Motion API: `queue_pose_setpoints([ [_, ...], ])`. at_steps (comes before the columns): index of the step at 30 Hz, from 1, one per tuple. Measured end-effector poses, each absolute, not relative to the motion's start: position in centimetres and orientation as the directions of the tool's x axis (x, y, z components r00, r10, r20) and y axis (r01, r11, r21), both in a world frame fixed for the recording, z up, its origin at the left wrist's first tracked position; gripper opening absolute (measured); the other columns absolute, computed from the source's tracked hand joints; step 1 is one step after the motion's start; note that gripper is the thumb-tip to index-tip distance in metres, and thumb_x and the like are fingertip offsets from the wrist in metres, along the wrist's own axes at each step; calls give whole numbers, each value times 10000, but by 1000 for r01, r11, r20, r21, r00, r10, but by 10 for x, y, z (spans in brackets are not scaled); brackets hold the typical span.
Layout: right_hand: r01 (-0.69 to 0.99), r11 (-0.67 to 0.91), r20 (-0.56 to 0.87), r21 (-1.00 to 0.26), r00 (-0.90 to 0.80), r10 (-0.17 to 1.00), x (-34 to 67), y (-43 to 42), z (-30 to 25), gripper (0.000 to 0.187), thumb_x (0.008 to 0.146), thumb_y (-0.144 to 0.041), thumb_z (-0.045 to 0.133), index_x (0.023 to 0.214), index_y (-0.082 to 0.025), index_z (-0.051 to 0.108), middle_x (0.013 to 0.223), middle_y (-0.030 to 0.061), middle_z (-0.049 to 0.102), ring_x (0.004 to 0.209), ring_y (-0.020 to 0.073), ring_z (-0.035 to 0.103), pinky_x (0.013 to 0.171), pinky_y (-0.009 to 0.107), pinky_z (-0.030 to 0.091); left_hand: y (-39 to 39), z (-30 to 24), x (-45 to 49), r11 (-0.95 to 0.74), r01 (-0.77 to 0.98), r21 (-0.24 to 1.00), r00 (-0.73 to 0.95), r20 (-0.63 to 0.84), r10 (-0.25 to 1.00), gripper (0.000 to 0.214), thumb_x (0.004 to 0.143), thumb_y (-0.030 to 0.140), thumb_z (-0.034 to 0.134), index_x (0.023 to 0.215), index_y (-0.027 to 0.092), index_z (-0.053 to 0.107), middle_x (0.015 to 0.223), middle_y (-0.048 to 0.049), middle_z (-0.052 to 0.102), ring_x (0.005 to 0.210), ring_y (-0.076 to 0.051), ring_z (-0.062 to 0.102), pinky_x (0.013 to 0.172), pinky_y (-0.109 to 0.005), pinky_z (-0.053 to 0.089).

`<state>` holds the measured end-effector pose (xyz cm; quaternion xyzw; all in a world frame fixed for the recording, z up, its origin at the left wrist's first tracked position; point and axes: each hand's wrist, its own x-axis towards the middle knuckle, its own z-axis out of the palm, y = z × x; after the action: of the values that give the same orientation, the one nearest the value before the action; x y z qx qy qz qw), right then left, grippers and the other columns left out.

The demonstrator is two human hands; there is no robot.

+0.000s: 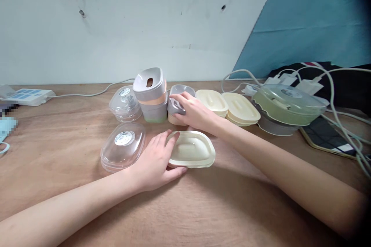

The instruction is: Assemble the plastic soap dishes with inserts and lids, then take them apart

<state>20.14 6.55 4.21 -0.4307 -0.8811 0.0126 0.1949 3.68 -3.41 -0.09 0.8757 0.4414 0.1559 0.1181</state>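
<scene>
My left hand (158, 160) rests at the left end of a shallow cream tray (193, 150) that lies on the table. Its fingers reach over the rim and its thumb lies along the front edge. Farther back, my right hand (189, 109) is around a small grey plastic container (181, 90), fingers over its top. That container sits on a beige one, partly hidden by the hand. Just left of it stands a stack of grey, orange and green containers (152, 96), the top one with an oval hole. A clear plastic lid (124, 146) with a round label lies left of my left hand.
More clear lids (124, 102) sit behind at left. Cream trays (242, 108) are stacked right of my right hand. At right are a large clear-topped green container (290, 104), a phone (327, 137) and looping white cables. A white power strip (29, 96) lies far left.
</scene>
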Motion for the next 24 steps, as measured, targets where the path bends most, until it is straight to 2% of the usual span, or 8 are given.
queue_pose_setpoints([
  [3,711,652,497,-262,-480,723,205,60,47,534,801,-215,506,1310,-141,365,1172,122,477,928,198,568,822,341,480,-34,-1,36,-593,723,353,568,185,802,722,799,456,551,1358,94,273,1370,-220,332,1243,-345,356,998,-502,345],
  [6,624,726,691,-290,-388,610,217,47,52,584,804,-225,520,1347,-192,307,1206,118,445,943,197,562,830,370,500,-33,-1,34,-601,693,399,573,201,794,717,799,444,556,1362,129,245,1383,-210,322,1250,-347,345,993,-524,339],
  [10,581,807,800,-107,-431,417,252,23,39,603,828,-183,510,1372,-300,276,1241,108,407,1102,258,490,856,411,498,-31,-1,32,-553,661,507,553,169,816,736,773,425,598,1357,159,239,1400,-182,313,1286,-328,309,1025,-516,311],
  [12,570,822,794,13,-505,338,275,11,25,650,819,-159,520,1390,-315,251,1239,113,403,1106,285,486,852,443,496,-30,0,32,-527,658,538,538,154,829,754,762,410,612,1362,158,233,1404,-173,312,1297,-319,297,1039,-505,302],
  [14,562,825,755,62,-567,329,295,0,10,686,818,-150,517,1407,-319,210,1259,117,391,1091,286,498,811,439,519,-31,0,32,-523,657,542,532,159,832,766,759,399,615,1373,167,220,1404,-165,315,1294,-318,306,1040,-504,303],
  [17,537,843,669,41,-641,376,314,-10,-4,690,815,-121,512,1405,-323,216,1263,124,377,1076,264,509,769,388,539,-31,0,32,-536,662,524,538,166,827,776,761,399,614,1383,180,204,1409,-163,312,1290,-325,315,1035,-509,308],
  [20,483,876,615,15,-695,372,316,-14,-3,601,800,-88,500,1335,-317,348,1278,119,363,1094,251,504,772,351,530,-31,-1,33,-546,668,505,544,169,822,774,767,407,609,1383,178,200,1413,-166,309,1296,-322,306,1037,-509,304],
  [24,342,938,547,64,-798,253,305,-14,5,355,779,-105,541,1112,-228,535,1235,135,409,1108,246,494,813,350,498,-31,0,34,-546,679,491,541,168,824,765,771,401,605,1374,159,202,1414,-170,307,1294,-304,313,1041,-488,311],
])
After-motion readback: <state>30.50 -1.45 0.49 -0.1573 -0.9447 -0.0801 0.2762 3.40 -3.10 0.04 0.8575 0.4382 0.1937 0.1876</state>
